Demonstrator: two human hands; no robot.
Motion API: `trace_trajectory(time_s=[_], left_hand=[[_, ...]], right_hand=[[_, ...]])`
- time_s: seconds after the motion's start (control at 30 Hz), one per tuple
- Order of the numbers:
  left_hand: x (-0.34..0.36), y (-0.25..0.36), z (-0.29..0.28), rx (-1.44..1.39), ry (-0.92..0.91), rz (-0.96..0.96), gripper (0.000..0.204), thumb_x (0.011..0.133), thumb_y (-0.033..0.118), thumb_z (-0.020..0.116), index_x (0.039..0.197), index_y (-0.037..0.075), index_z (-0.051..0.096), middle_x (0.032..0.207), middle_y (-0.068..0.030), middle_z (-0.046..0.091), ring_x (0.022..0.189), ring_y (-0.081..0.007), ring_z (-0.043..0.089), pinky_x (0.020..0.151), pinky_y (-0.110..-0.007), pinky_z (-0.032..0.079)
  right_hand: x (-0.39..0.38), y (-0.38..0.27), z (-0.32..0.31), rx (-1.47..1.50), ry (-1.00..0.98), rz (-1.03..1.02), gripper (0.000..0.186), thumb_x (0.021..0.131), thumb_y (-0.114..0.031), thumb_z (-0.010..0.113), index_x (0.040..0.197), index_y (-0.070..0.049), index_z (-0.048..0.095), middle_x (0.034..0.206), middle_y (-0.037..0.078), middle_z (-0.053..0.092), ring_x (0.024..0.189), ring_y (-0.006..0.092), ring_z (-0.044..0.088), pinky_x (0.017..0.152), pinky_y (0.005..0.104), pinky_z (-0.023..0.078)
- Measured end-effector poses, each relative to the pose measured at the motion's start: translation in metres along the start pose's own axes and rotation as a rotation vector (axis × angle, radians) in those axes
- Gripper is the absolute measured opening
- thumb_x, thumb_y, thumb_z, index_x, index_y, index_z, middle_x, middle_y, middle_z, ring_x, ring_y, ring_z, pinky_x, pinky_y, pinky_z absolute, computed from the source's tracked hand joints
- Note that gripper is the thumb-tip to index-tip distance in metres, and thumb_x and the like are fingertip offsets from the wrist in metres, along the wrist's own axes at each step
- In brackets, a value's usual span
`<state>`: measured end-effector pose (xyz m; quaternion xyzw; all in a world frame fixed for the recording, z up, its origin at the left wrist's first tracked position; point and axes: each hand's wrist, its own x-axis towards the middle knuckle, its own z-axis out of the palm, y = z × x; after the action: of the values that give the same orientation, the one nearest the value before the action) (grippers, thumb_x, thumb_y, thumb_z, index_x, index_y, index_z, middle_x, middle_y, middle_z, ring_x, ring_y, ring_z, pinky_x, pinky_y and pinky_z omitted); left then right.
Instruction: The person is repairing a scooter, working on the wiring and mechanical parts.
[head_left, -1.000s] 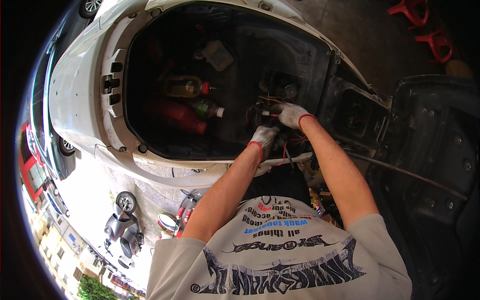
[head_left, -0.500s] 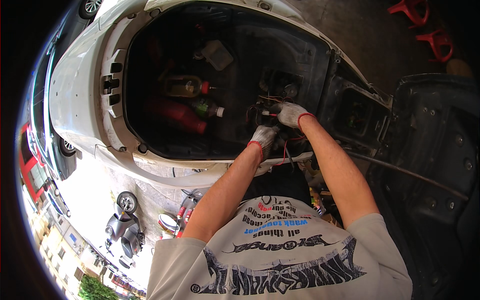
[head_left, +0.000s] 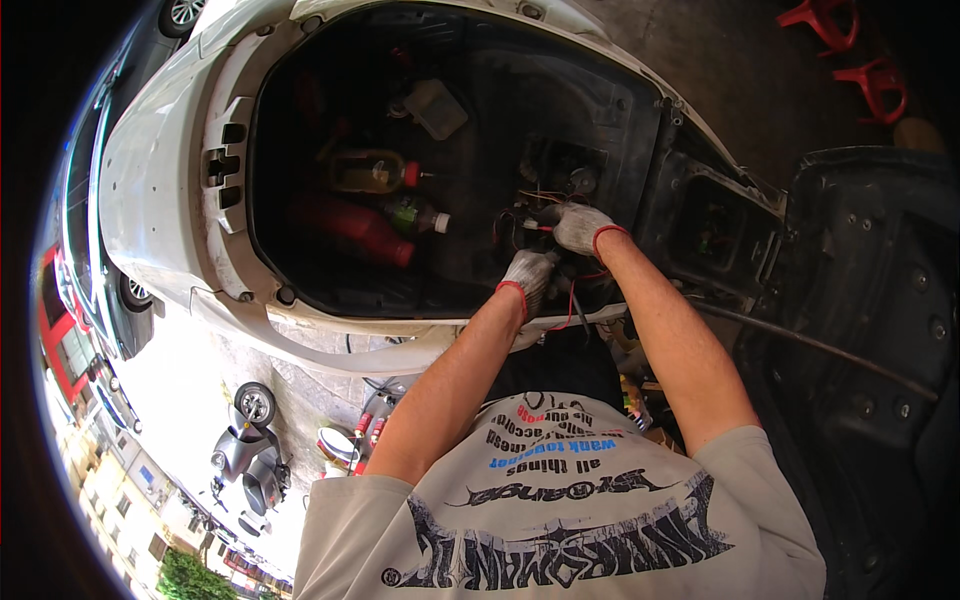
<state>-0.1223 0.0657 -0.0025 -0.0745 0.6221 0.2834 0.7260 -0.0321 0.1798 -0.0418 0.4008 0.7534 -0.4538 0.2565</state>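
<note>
Both my hands wear whitish knit gloves with red cuffs, low over the right part of a scooter's dark under-seat compartment [head_left: 480, 130]. My right hand [head_left: 582, 229] is closed, its fingertips pinched at a small white-and-red piece, seemingly a wire connector [head_left: 536, 226]. Just below and left of it, my left hand [head_left: 530, 272] has its fingers curled together; what lies in them is hidden. Thin loose wires [head_left: 541, 194] run beside the right fingertips. A red wire [head_left: 571, 300] hangs between my wrists toward the compartment's near edge.
In the compartment lie a yellowish bottle [head_left: 365, 172], a red bottle [head_left: 350, 232], a green-labelled bottle [head_left: 408, 214] and a pale container [head_left: 437, 108]. The raised black seat [head_left: 860, 300] stands at right, with a thin rod [head_left: 820, 345] across it. A parked scooter [head_left: 247, 462] is lower left.
Almost nothing differs. My right fingers have shifted slightly around the small connector, and less of its red part shows; the left hand stays in place.
</note>
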Motion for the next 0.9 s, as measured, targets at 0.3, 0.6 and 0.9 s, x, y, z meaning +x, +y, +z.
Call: trace_trajectory(time_s=[0.3, 0.6, 0.9], left_hand=[[-0.001, 0.001, -0.001, 0.027, -0.015, 0.006, 0.019, 0.094, 0.018, 0.054, 0.096, 0.002, 0.064, 0.073, -0.0071, 0.065, 0.048, -0.0131, 0.055, 0.039, -0.026, 0.038], [-0.004, 0.003, 0.002, -0.004, 0.002, 0.011, 0.024, 0.095, 0.018, 0.055, 0.089, -0.003, 0.066, 0.069, -0.0068, 0.063, 0.045, -0.0115, 0.052, 0.040, -0.025, 0.037], [-0.001, 0.002, 0.001, 0.027, -0.024, 0.011, 0.017, 0.094, 0.017, 0.053, 0.097, 0.003, 0.063, 0.073, -0.0064, 0.065, 0.047, -0.0127, 0.055, 0.038, -0.025, 0.038]], right_hand=[[-0.003, -0.007, -0.004, -0.016, -0.024, -0.021, 0.040, 0.082, -0.014, 0.049, 0.118, -0.013, 0.065, 0.120, 0.014, 0.064, 0.112, 0.0313, 0.060, 0.094, 0.0394, 0.048], [0.000, -0.001, 0.002, -0.008, 0.005, 0.019, 0.045, 0.082, -0.015, 0.047, 0.123, -0.017, 0.063, 0.123, 0.015, 0.062, 0.116, 0.0321, 0.057, 0.098, 0.0386, 0.045], [0.001, 0.003, 0.004, 0.018, 0.004, -0.018, 0.041, 0.084, -0.016, 0.047, 0.122, -0.015, 0.064, 0.125, 0.015, 0.061, 0.117, 0.0315, 0.057, 0.098, 0.0397, 0.046]])
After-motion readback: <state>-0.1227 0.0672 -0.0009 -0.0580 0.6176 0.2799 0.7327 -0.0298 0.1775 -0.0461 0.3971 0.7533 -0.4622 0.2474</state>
